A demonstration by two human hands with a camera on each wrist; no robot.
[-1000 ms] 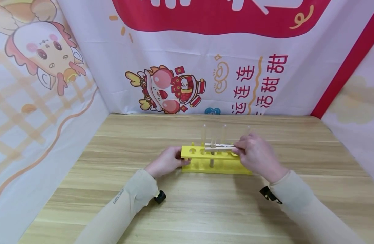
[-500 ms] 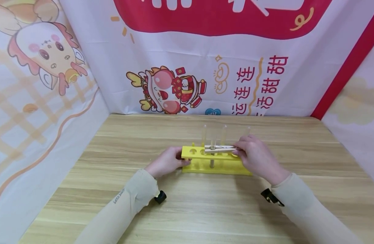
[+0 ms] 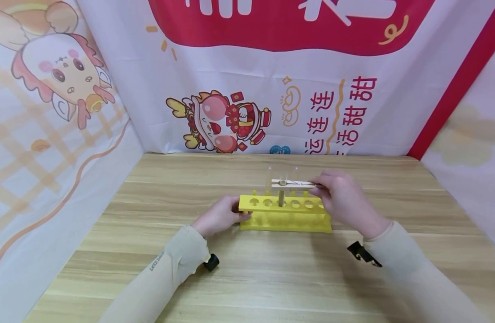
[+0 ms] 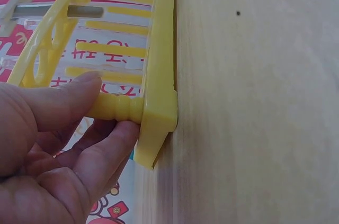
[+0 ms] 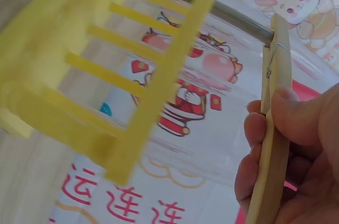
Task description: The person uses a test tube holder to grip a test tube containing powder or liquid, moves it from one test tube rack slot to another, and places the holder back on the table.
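Note:
My left hand (image 3: 220,217) grips the end post of a yellow test tube rack (image 3: 285,226), thumb and fingers around it in the left wrist view. My right hand (image 3: 348,202) holds a wooden test tube clamp (image 5: 280,83), thumb on one side and fingers curled on the other. The clamp's jaws close around a glass test tube (image 5: 233,18) with grey-brown liquid in its lower part. This tube stands raised in a hole of the rack's upper plate; its rounded bottom is just below that plate in the left wrist view.
Several clear tubes stand along the rack's back row of yellow pegs (image 5: 103,73). The rack rests on a wood-grain table (image 3: 247,278). A printed cloth backdrop (image 3: 150,89) rises behind the table's far edge.
My right hand has raised the clamp and the tube with liquid, so the tube's bottom has left the rack's base. The left hand stays on the post.

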